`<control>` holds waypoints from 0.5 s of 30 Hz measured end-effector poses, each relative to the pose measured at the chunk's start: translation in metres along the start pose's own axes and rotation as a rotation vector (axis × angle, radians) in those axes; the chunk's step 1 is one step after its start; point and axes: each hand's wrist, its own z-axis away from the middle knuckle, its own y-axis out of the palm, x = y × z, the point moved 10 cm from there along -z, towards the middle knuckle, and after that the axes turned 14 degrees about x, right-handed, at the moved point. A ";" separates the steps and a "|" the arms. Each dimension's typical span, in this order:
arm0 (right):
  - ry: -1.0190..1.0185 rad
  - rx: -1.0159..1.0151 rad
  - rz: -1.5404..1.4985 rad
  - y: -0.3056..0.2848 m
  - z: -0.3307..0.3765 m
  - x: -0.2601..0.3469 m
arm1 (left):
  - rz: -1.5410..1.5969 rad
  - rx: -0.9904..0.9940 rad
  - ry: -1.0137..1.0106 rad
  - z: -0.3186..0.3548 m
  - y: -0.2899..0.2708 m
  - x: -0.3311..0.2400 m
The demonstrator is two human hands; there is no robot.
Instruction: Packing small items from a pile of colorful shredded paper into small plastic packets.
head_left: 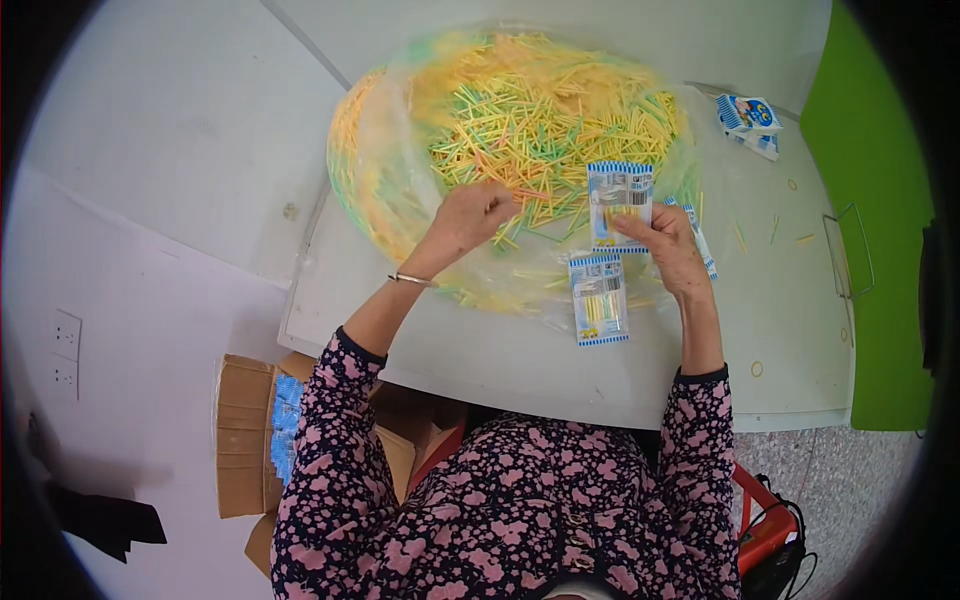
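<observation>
One filled packet [600,298] is lying near the right hand [674,248], closer to the body; judging by the heaped bag [390,160] of sticks [545,130] on the bench [480,360], much is remaining. That hand is gripping a second packet [622,188]; the left hand [474,214] is hovering over the sticks, fingers bent, whether pinching any I cannot tell.

A blue-striped packet [620,188] is held over a clear bag [397,135] of pastel sticks [540,130].

Left hand [472,218] over sticks [545,130], right hand [678,250] gripping packet [620,188]
</observation>
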 end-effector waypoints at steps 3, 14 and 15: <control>0.027 -0.004 0.003 0.001 -0.002 -0.006 | -0.293 -0.020 -0.121 0.004 0.027 0.015; 0.107 0.074 -0.056 0.012 -0.002 -0.015 | -0.077 -0.005 -0.092 -0.015 0.018 0.039; 0.129 0.081 -0.050 0.012 -0.002 -0.018 | 0.081 -0.065 -0.074 -0.012 0.008 0.037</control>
